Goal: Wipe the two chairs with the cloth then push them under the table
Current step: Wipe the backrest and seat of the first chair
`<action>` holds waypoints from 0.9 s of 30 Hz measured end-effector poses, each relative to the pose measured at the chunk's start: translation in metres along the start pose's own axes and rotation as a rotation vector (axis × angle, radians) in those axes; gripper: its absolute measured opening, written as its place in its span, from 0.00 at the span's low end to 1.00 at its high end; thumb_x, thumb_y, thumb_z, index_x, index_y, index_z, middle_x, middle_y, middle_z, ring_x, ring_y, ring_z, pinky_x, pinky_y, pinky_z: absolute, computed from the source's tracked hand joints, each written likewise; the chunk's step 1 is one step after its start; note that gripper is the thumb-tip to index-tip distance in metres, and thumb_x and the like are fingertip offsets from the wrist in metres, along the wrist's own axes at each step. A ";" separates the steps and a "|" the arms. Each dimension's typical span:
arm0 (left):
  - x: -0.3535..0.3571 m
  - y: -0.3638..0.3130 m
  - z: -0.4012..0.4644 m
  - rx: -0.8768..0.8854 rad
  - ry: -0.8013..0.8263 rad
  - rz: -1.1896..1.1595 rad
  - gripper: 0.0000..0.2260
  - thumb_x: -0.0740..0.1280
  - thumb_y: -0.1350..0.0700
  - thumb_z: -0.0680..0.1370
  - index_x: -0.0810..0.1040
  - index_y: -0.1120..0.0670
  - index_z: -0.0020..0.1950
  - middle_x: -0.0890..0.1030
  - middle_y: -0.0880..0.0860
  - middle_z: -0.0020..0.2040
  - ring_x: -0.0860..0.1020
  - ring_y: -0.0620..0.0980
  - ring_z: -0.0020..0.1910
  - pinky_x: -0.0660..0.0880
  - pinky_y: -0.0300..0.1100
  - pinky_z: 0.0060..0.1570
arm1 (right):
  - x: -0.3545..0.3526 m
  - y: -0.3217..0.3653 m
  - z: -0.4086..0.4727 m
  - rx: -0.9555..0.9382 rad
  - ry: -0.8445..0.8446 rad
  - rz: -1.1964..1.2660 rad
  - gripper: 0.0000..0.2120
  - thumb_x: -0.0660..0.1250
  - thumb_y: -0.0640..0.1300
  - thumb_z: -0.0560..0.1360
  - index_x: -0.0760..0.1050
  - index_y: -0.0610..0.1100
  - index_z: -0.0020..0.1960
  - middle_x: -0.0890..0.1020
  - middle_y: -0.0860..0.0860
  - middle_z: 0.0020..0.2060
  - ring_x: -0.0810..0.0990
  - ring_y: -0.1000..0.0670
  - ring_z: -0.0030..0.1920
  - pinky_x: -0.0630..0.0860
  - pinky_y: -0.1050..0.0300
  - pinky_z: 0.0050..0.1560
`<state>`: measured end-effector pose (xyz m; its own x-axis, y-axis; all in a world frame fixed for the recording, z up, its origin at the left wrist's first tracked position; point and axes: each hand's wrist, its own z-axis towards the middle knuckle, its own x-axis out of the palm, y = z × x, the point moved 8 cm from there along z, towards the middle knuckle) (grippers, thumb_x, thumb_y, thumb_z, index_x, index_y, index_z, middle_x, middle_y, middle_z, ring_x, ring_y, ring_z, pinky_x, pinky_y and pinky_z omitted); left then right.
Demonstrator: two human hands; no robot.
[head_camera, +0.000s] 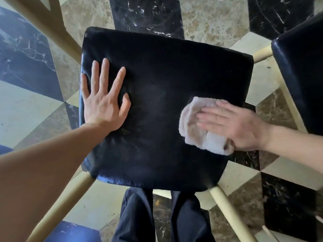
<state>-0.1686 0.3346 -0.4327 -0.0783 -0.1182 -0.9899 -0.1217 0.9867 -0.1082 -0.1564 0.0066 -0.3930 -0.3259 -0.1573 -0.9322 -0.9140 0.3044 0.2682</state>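
A black padded chair seat [157, 109] fills the middle of the head view, seen from straight above, its glossy surface catching light along the near edge. The left hand [103, 100] lies flat on the left part of the seat, palm down, its fingers [104, 74] spread wide and holding nothing. The right hand [234, 126] lies flat on a pale, crumpled cloth [197, 126] at the right part of the seat, fingers stretched out straight and close together across the top of the cloth rather than curled around it (this hand is blurred, so finer detail is lost). The cloth bunches out beyond the fingertips toward the seat's centre and shows a paler fold under the heel of the hand.

Cream-coloured chair legs [229, 212] splay outward from under the seat at its near corners. A second chair [302, 72] with the same black padding stands just beside the first at the right edge of the view, only partly visible. Below everything lies a marble floor [215, 20] patterned in black, brown and cream tiles. The person's dark trousers [139, 217] show at the bottom, just behind the seat's near edge.
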 end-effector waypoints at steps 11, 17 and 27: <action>-0.002 -0.002 -0.001 -0.002 0.006 -0.007 0.30 0.54 0.44 0.82 0.51 0.43 0.84 0.47 0.54 0.85 0.44 0.57 0.84 0.43 0.63 0.80 | -0.065 -0.090 0.129 1.171 -0.428 0.427 0.32 0.55 0.47 0.73 0.64 0.51 0.78 0.61 0.48 0.80 0.54 0.46 0.81 0.42 0.47 0.80; -0.004 -0.001 0.000 0.005 -0.004 -0.013 0.29 0.54 0.45 0.81 0.55 0.47 0.83 0.51 0.58 0.85 0.45 0.58 0.84 0.44 0.64 0.79 | -0.072 -0.021 0.247 0.621 -0.244 0.292 0.31 0.58 0.45 0.78 0.57 0.52 0.80 0.56 0.50 0.81 0.49 0.48 0.81 0.44 0.44 0.80; -0.003 -0.003 -0.001 0.022 -0.040 -0.003 0.30 0.52 0.44 0.83 0.49 0.42 0.84 0.47 0.55 0.85 0.45 0.58 0.84 0.41 0.61 0.80 | -0.026 -0.042 0.012 0.445 -0.275 0.126 0.31 0.63 0.39 0.74 0.64 0.42 0.78 0.64 0.43 0.78 0.58 0.42 0.80 0.54 0.38 0.78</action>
<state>-0.1691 0.3317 -0.4295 -0.0383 -0.1169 -0.9924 -0.0998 0.9886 -0.1126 -0.1066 0.0095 -0.3830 -0.2966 0.1400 -0.9447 -0.6618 0.6831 0.3090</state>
